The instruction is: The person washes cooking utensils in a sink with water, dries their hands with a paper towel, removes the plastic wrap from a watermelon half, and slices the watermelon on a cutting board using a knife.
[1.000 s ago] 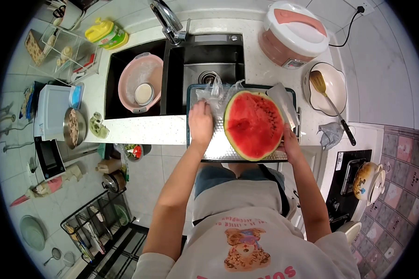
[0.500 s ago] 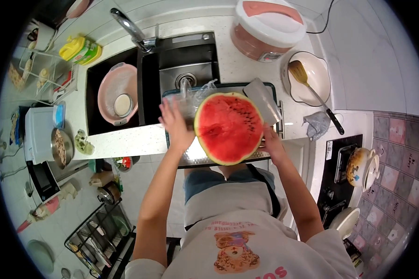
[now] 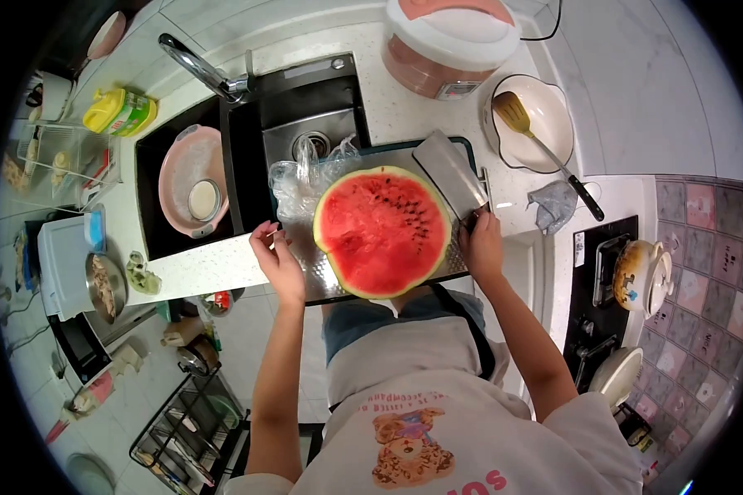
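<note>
A cut watermelon half (image 3: 384,231) lies red face up on a metal tray (image 3: 309,262) at the counter's front edge. My right hand (image 3: 484,247) is at the right of the melon, its fingers closed round the dark handle of a cleaver (image 3: 449,172). The wide blade lies flat over the tray's back right corner and points away from me. My left hand (image 3: 277,262) hovers at the tray's left edge, apart from the melon, fingers loosely bent and nothing visible in them. Crumpled clear plastic wrap (image 3: 297,191) sits behind the melon on the left.
Behind the tray is a black sink (image 3: 243,177) with a pink basin (image 3: 173,194) and a faucet (image 3: 202,70). A rice container (image 3: 446,62) stands at the back. To the right are a white pan (image 3: 545,124), a spatula (image 3: 532,132), a grey bag (image 3: 553,206) and a stove (image 3: 590,305).
Both hands have let go of the melon's sides. My left hand has drawn back left and nearer to me; my right hand has moved onto the cleaver's handle. The view has shifted slightly.
</note>
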A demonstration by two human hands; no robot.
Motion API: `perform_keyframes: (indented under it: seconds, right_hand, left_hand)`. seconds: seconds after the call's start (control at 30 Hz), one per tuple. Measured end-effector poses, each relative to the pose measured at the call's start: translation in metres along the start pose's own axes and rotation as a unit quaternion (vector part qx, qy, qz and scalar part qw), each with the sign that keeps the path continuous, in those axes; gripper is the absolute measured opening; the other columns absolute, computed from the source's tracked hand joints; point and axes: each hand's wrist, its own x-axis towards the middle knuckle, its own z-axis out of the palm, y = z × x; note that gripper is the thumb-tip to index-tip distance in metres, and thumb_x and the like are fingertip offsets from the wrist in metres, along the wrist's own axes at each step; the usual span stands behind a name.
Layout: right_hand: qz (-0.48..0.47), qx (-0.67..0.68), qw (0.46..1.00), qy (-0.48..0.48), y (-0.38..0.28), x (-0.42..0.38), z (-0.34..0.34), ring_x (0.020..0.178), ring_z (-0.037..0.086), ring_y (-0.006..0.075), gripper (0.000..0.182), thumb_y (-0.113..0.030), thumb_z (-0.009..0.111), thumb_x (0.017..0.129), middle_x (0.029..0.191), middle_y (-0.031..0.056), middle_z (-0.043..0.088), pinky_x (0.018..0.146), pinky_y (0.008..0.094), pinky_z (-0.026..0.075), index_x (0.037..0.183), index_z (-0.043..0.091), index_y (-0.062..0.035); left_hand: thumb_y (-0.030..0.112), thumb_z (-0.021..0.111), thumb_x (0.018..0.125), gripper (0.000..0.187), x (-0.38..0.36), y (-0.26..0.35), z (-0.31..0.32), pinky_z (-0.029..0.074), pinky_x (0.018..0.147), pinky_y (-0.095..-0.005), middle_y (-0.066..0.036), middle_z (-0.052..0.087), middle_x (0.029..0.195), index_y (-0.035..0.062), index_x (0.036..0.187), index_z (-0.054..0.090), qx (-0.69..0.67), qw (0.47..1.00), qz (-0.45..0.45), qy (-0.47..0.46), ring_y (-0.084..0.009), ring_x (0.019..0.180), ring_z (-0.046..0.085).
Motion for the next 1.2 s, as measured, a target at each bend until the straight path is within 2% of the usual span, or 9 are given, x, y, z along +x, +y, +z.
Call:
perform_keyframes:
  seconds: [0.2,0.27,0.33,0.57,0.77,0.93,1.03,1.13,1.2]
  right_hand:
    - [0.061,0.032,0.997,-0.032,-0.007,-0.005,-0.004,0.092,0.052,0.041,0.032,-0.017,0.064,0.083,0.099,0.0228,0.049,0.08,0.0455,0.044,0.098,0.047,0.0039]
    - [0.073,0.116,0.99,-0.013,-0.013,-0.009,-0.017,0.088,0.053,0.0404,0.03,-0.019,0.065,0.084,0.095,0.0221,0.051,0.076,0.0448,0.044,0.096,0.048,0.0032]
    - [0.095,0.181,0.979,-0.021,-0.021,-0.005,-0.032,0.083,0.055,0.0401,0.028,-0.021,0.064,0.087,0.089,0.0217,0.053,0.072,0.044,0.044,0.094,0.05,0.0024]
    - [0.125,0.3,0.944,-0.049,-0.047,0.017,-0.041,0.069,0.056,0.0404,0.033,-0.03,0.054,0.096,0.071,0.023,0.057,0.061,0.0409,0.044,0.087,0.051,0.0014]
    - [0.119,0.352,0.928,-0.025,-0.063,0.025,-0.032,0.062,0.051,0.0291,0.037,-0.031,0.05,0.099,0.071,0.0194,0.054,0.059,0.0368,0.043,0.085,0.047,0.003]
    - [0.127,0.34,0.932,-0.007,-0.072,0.024,-0.035,0.067,0.056,0.0357,0.037,-0.032,0.048,0.099,0.075,0.0227,0.058,0.061,0.0397,0.044,0.089,0.048,0.0037]
    - [0.142,0.311,0.939,-0.048,-0.071,0.019,-0.038,0.072,0.058,0.0408,0.038,-0.033,0.048,0.099,0.078,0.0254,0.06,0.063,0.0421,0.044,0.091,0.049,0.004]
    - [0.145,0.302,0.939,-0.083,-0.066,0.019,-0.037,0.077,0.059,0.0445,0.038,-0.033,0.048,0.099,0.081,0.0272,0.06,0.064,0.044,0.045,0.092,0.049,0.004]
    - [0.144,0.309,0.936,-0.09,-0.063,0.022,-0.036,0.078,0.058,0.0461,0.037,-0.033,0.048,0.099,0.081,0.0275,0.06,0.065,0.0447,0.045,0.092,0.049,0.004]
  left_hand:
    - [0.004,0.049,0.093,0.02,-0.02,-0.006,-0.017,0.051,0.087,-0.0331,-0.014,0.061,0.11,-0.0003,0.111,0.054,-0.248,0.916,-0.277,-0.15,-0.0221,0.098,0.062]
    - [0.027,0.045,0.1,0.032,-0.033,-0.01,-0.024,0.045,0.098,-0.0393,-0.011,0.06,0.115,0.0026,0.119,0.051,-0.323,0.854,-0.354,-0.203,-0.0257,0.112,0.057]
    - [0.048,0.036,0.1,0.049,-0.049,-0.008,-0.022,0.039,0.103,-0.0441,-0.007,0.054,0.126,0.0109,0.132,0.044,-0.364,0.813,-0.389,-0.234,-0.0259,0.122,0.049]
    - [0.066,0.025,0.095,0.074,-0.058,0.026,0.026,0.03,0.11,-0.0449,-0.01,0.033,0.149,0.0132,0.147,0.027,-0.396,0.81,-0.364,-0.235,-0.0279,0.137,0.033]
    - [0.062,0.024,0.097,0.069,-0.05,0.026,0.034,0.033,0.109,-0.0423,-0.008,0.038,0.146,0.0125,0.145,0.031,-0.419,0.798,-0.357,-0.246,-0.0261,0.134,0.038]
    - [0.059,0.027,0.097,0.066,-0.053,0.063,0.031,0.032,0.108,-0.0451,-0.007,0.036,0.147,0.0137,0.145,0.03,-0.419,0.778,-0.385,-0.265,-0.0253,0.135,0.035]
    - [0.058,0.038,0.095,0.068,-0.06,0.097,0.02,0.033,0.107,-0.0492,-0.009,0.033,0.149,0.0172,0.148,0.025,-0.31,0.793,-0.439,-0.286,-0.0283,0.136,0.035]
    - [0.053,0.047,0.093,0.073,-0.07,0.09,0.01,0.033,0.105,-0.0504,-0.009,0.031,0.15,0.0179,0.15,0.018,-0.249,0.821,-0.38,-0.346,-0.0307,0.134,0.036]
    - [0.028,0.069,0.084,0.094,-0.077,0.083,0.005,0.041,0.1,-0.0466,-0.013,0.031,0.146,0.0186,0.151,0.003,-0.268,0.834,-0.341,-0.341,-0.0305,0.129,0.041]
